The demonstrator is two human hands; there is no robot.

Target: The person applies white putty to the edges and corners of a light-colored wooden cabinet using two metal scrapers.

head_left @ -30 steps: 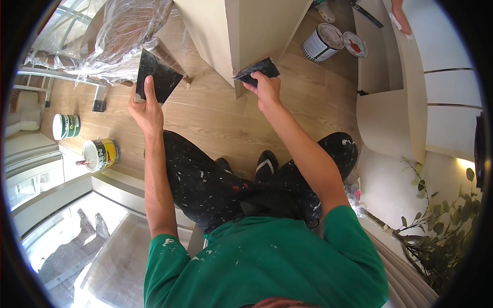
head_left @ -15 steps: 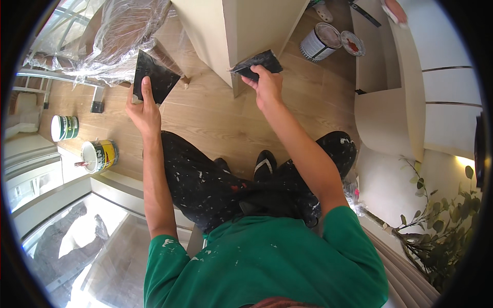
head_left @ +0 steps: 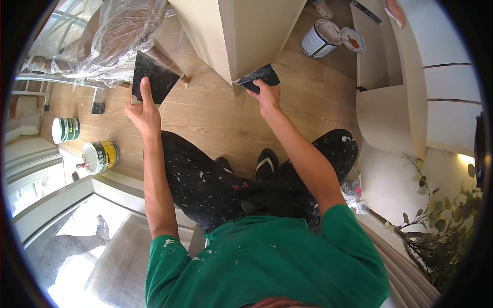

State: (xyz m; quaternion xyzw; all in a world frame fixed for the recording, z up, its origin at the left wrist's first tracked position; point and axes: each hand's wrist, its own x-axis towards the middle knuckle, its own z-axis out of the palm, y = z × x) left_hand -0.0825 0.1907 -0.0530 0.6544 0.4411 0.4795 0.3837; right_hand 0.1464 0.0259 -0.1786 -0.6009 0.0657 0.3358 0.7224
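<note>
Held up on the left, a black, flat filler spreader (head_left: 155,78) carries pale smears. My left hand (head_left: 144,114) is closed on it, the thumb lying along its face. My right hand (head_left: 268,98) grips a second black spreader (head_left: 263,76), whose left corner meets the lower end of a beige upright panel (head_left: 254,36); whether it presses on the surface I cannot tell. The fingers under both spreaders are partly hidden.
Clear plastic sheeting (head_left: 118,36) covers things at the upper left, beside a metal frame (head_left: 97,100). Paint buckets (head_left: 105,155) stand on the wood floor (head_left: 205,110). An open tub (head_left: 318,41) is at the far right, near another person's foot (head_left: 323,9). A leafy plant (head_left: 436,220) is lower right.
My right hand and its spreader have shifted slightly down, toward me, along the panel's edge. The left hand and its spreader stay almost still.
</note>
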